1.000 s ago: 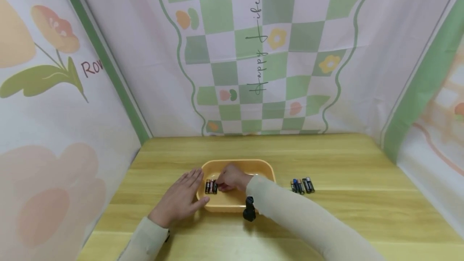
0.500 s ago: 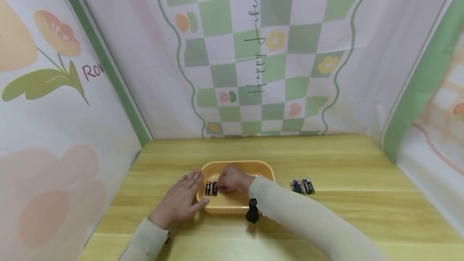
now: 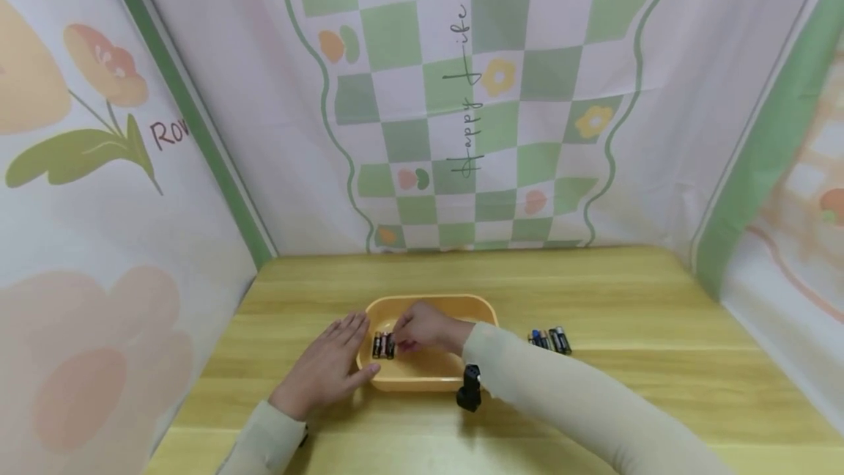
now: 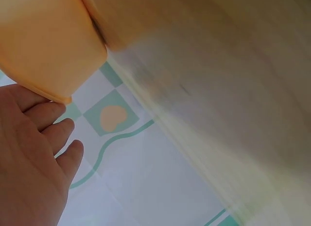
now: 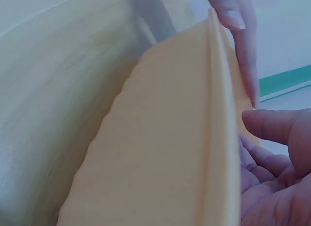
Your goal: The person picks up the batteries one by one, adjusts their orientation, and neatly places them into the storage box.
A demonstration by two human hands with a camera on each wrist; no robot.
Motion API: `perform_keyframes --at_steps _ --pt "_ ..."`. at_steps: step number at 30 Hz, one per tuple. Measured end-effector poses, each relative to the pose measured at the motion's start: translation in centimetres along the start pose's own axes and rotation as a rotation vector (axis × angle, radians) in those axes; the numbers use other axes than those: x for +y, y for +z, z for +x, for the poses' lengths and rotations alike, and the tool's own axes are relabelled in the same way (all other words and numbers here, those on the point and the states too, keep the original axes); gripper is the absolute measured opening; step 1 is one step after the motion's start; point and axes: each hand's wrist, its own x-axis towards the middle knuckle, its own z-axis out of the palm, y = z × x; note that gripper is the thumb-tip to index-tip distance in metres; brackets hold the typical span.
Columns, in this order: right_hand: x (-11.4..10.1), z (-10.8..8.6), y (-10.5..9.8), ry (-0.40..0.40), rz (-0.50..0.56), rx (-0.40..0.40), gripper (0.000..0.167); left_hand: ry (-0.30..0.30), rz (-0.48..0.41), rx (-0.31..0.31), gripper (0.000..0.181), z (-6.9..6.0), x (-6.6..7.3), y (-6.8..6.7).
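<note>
Small dark cylindrical batteries point(image 3: 384, 345) stand side by side at the left end of a yellow-orange plastic tray point(image 3: 422, 385). My right hand point(image 3: 422, 327) reaches into the tray just right of them, its fingertips close beside the nearest battery. In the right wrist view the thumb point(image 5: 272, 125) and bent fingers sit apart behind the tray's wall, and no battery shows between them. With fingers extended, my left hand point(image 3: 326, 369) rests against the tray's left rim. The left wrist view has its fingers point(image 4: 46, 114) touching the rim from outside.
Several more batteries point(image 3: 550, 340) lie in a group on the wooden table point(image 3: 606, 394) to the right of the tray. A black wrist camera point(image 3: 469, 389) hangs below the right sleeve near the tray's front edge. Patterned fabric point(image 3: 455, 130) encloses the table's back and sides.
My right hand has shifted slightly right, its fingers loosening beside the batteries. The left hand has stayed at the tray's rim.
</note>
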Motion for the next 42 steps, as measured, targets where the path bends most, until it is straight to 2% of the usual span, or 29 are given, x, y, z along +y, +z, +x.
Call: perform_keyframes --at_steps 5,13,20,27,33,42 --pt "0.3 -0.7 -0.7 -0.012 0.019 -0.015 0.018 -0.006 -0.015 0.003 0.078 -0.2 0.0 0.1" --pt "1.2 -1.6 -1.6 -0.005 0.025 -0.013 0.015 -0.008 -0.015 0.029 0.078 -0.3 -0.1 0.4" --pt "1.3 -2.7 -2.7 0.006 0.081 -0.008 0.018 0.015 0.004 0.053 0.077 -0.1 0.1 0.5" --pt "0.8 -4.0 -4.5 0.025 0.114 0.008 0.021 0.005 0.010 0.039 0.078 0.1 0.1 0.2" --pt "1.2 -4.5 -5.1 0.024 0.118 0.032 0.019 0.003 0.011 0.035 0.078 -0.2 0.1 0.1" --pt "1.5 -5.3 -6.3 0.004 0.135 0.039 0.025 0.008 0.033 0.031 0.079 0.0 0.0 0.3"
